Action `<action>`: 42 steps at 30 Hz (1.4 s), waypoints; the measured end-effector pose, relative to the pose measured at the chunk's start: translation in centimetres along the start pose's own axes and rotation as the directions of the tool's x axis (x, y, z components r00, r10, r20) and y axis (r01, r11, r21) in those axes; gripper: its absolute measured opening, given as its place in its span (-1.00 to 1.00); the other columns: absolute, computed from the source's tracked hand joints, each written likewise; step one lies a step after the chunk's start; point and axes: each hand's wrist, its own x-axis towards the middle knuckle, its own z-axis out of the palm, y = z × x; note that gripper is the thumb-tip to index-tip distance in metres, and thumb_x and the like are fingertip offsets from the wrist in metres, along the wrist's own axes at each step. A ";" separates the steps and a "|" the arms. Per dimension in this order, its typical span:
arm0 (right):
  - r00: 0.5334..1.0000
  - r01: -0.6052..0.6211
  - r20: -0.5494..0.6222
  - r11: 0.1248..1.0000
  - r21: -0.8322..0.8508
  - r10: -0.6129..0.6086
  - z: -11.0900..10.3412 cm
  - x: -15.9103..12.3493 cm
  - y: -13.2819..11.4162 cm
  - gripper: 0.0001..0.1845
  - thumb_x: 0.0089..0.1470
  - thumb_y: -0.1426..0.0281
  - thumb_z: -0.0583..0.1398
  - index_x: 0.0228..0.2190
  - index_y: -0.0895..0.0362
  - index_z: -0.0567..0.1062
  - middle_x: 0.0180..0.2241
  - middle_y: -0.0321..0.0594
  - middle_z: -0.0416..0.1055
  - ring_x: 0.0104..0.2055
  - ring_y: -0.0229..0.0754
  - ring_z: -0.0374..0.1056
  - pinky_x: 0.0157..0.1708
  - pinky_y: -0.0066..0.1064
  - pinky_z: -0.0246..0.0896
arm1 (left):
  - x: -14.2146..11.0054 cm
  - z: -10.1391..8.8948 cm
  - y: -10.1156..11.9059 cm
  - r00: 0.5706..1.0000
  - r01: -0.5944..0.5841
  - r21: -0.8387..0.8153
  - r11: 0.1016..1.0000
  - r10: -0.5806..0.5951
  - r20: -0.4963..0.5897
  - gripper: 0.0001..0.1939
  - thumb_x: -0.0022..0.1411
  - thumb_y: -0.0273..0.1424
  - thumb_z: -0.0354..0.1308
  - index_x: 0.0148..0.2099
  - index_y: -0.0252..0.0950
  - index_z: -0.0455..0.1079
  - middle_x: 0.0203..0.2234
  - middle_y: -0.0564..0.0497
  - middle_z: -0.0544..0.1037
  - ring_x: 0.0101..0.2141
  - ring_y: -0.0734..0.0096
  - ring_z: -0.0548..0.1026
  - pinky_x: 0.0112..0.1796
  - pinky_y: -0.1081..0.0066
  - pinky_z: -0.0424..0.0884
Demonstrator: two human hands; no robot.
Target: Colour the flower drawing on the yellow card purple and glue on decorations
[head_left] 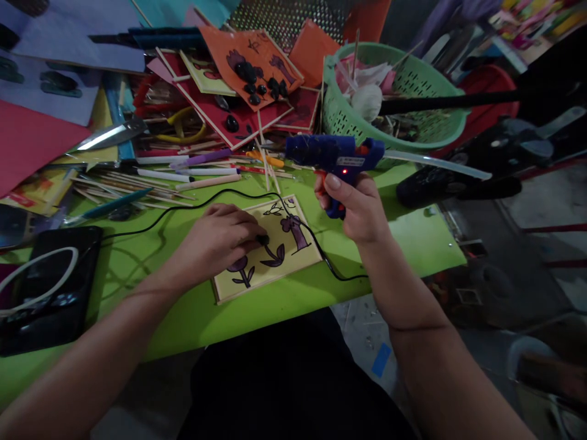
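Note:
A blue glue gun (321, 150) with its small red light lit is in the grip of my right hand (362, 205), above the table. Its nozzle points left, and a clear glue stick (440, 164) sticks out behind. My left hand (224, 235) has its fingertips closed on a small black stone (263, 239), at the top of a drawn flower stem. Under that hand lies a yellow card (275, 275) with purple flowers, a bird outline and thin wooden strips along its edges. The hand covers the card's upper left part.
A black cable (174, 208) crosses the card. Beyond it lie wooden sticks (132, 183), pens (206, 157), scissors (114, 133) and an orange card (270, 58) bearing black stones. A green basket (339, 113) stands at back right, a black phone (50, 324) at left.

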 end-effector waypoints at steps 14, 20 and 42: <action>0.857 -0.433 0.296 0.901 -0.030 0.421 -0.1 0.7 -0.3 -0.58 -0.02 0.06 0.47 -0.45 0.15 0.57 -0.48 -0.30 0.48 -0.48 -0.29 0.38 -0.38 -0.40 0.32 | 0.0 -0.2 0.2 0.999 -0.041 0.041 0.998 0.042 -0.026 -0.81 0.45 -0.37 0.18 0.02 -0.16 0.59 -0.08 0.00 0.70 -0.01 0.09 0.57 0.09 0.11 0.32; 0.824 -0.478 0.321 0.877 -0.050 0.468 -0.1 0.8 0.0 -0.61 0.00 0.08 0.44 -0.43 0.15 0.58 -0.46 -0.27 0.49 -0.48 -0.28 0.39 -0.37 -0.37 0.33 | -0.1 -0.6 -0.6 1.000 0.020 0.036 0.999 -0.020 -0.006 -0.77 0.47 -0.21 0.16 -0.09 -0.21 0.56 -0.12 -0.09 0.68 -0.04 0.04 0.56 0.01 0.11 0.37; 0.956 -0.290 0.056 0.956 0.037 0.288 -1.5 2.8 1.7 -0.57 -0.07 0.01 0.49 -0.46 0.11 0.60 -0.48 -0.30 0.51 -0.46 -0.28 0.40 -0.32 -0.40 0.37 | -0.2 -0.6 -4.6 0.979 0.187 0.078 0.979 -0.179 -0.100 -0.50 0.53 -0.16 -0.11 0.16 -0.27 0.56 0.12 -0.27 0.61 0.16 -0.14 0.51 0.19 -0.09 0.37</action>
